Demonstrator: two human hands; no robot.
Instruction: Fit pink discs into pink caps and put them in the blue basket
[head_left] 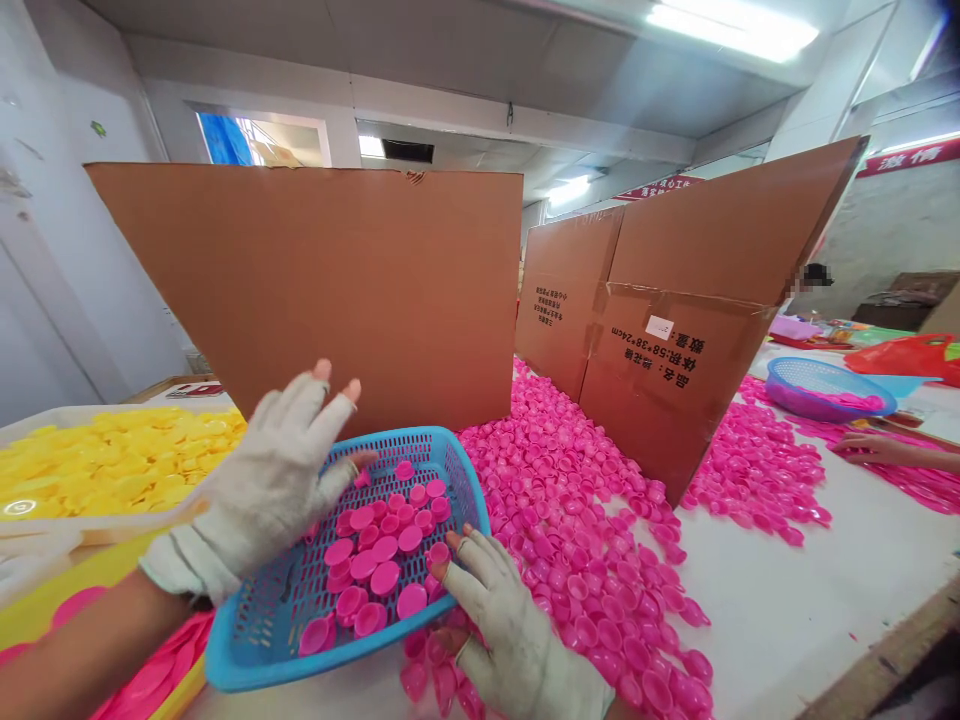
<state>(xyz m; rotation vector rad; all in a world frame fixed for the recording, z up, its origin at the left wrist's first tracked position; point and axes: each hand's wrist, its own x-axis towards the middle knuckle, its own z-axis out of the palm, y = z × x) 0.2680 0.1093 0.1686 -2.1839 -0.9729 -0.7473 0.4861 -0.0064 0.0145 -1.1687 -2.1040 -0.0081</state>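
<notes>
A blue plastic basket (465, 480) sits tilted on the white table in front of me, holding several pink plastic cups (382, 560). My left hand (262, 490), in a white fingerless glove, hovers over the basket's left side with fingers spread and nothing in it. My right hand (502, 620), gloved the same way, rests at the basket's near right rim on the edge of a large heap of pink cups (585, 520); its fingers lie flat and apart.
Upright cardboard sheets (337, 290) and a printed carton (660, 370) wall off the back. Yellow pieces (112, 460) fill a tray at left. Another person's hand (870, 447) lies at the far right near a purple basket (825, 388).
</notes>
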